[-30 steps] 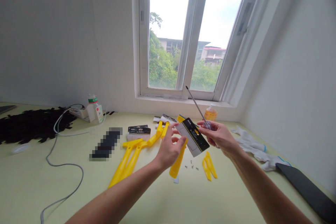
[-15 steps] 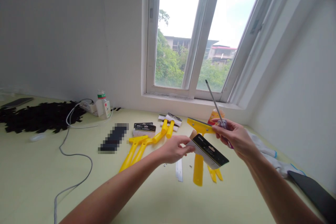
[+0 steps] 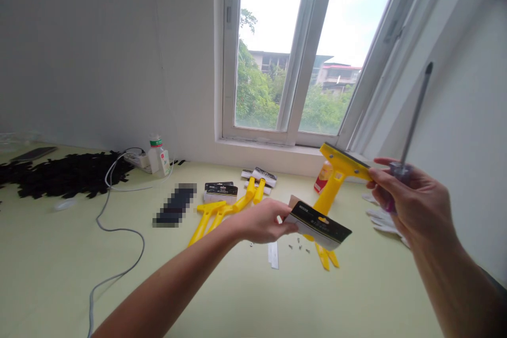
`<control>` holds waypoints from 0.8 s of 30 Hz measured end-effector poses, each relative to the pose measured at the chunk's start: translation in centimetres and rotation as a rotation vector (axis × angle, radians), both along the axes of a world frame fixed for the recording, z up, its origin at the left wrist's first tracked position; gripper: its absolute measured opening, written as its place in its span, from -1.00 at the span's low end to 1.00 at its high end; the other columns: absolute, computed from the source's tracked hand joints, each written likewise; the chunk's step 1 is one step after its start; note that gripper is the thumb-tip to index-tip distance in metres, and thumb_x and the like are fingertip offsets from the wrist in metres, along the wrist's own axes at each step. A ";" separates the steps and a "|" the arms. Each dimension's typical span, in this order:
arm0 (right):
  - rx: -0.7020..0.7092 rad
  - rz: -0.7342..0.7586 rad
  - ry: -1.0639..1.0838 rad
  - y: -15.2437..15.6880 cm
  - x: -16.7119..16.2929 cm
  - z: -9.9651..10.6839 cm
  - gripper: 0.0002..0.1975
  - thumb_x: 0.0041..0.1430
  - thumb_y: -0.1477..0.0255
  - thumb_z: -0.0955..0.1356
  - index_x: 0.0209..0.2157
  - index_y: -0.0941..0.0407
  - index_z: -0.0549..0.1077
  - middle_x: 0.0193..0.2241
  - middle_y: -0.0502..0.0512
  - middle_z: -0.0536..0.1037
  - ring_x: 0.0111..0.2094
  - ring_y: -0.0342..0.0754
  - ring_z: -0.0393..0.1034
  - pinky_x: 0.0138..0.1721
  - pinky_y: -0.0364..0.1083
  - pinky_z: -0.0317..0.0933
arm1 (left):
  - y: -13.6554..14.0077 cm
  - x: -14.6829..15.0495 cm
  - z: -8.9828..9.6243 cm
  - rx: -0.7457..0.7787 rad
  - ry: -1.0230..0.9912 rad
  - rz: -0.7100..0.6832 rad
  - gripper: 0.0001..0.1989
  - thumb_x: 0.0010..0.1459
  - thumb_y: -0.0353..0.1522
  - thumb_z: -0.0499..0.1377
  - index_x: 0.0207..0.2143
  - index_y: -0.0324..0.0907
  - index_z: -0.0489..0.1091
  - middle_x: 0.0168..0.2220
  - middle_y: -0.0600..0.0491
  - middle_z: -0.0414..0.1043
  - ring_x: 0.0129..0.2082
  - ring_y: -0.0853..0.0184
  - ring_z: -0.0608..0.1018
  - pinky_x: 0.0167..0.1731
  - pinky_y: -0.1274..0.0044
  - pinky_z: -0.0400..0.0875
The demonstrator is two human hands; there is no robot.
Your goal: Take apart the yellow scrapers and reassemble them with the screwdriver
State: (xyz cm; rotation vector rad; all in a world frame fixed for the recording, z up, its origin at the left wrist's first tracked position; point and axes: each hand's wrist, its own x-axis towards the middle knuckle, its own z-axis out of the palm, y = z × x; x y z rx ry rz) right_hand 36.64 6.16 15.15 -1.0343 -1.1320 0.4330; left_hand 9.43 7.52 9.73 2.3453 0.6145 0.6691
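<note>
"Packaging card (image 3: 320, 224), where is it in the head view?"
"Left hand (image 3: 264, 222) pinches it by one edge, above the table (image 3: 253, 301); it partly covers the yellow scraper (image 3: 344, 163) at its handle."
"And right hand (image 3: 414, 198)?"
"Its fingers grasp one end of the scraper's head, together with the screwdriver (image 3: 414, 116), whose shaft points upward."

I can see the left arm (image 3: 178, 281) slanting inward, left grip (image 3: 266, 222) pinched low, right grip (image 3: 419, 198) curled higher up.
</note>
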 end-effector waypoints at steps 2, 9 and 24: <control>0.032 -0.036 -0.017 -0.4 -0.5 0.1 -0.69 -0.01 0.21 0.51 -0.19 -0.06 0.54 -0.59 -0.02 0.42 -0.65 -0.16 0.17 -0.74 -0.15 -0.04 | -0.3 -0.4 0.8 0.055 0.031 0.021 -0.77 0.25 -0.37 0.10 -0.15 -0.16 0.54 -0.23 0.02 0.55 -0.30 0.33 0.52 -0.34 0.61 0.35; 0.022 -0.040 -0.151 -1.5 -3.4 -0.6 -0.64 -0.06 0.17 0.52 -0.23 0.04 0.55 -0.62 -0.04 0.41 -0.64 -0.18 0.21 -0.70 -0.17 0.03 | -0.8 0.3 -0.5 0.040 0.228 -0.111 -0.82 0.21 -0.39 0.16 -0.21 -0.09 0.56 -0.32 0.04 0.49 -0.37 0.34 0.52 -0.44 0.62 0.32; 0.252 -0.237 0.033 -0.6 0.3 0.4 -0.80 0.06 0.28 0.47 -0.23 -0.08 0.53 -0.51 0.00 0.37 -0.58 -0.09 0.22 -0.66 -0.07 -0.03 | 7.0 -9.7 0.9 0.079 -0.123 0.822 -0.76 0.15 -0.22 0.18 -0.35 -0.20 0.52 -0.28 0.03 0.49 -0.32 0.34 0.52 -0.29 0.58 0.38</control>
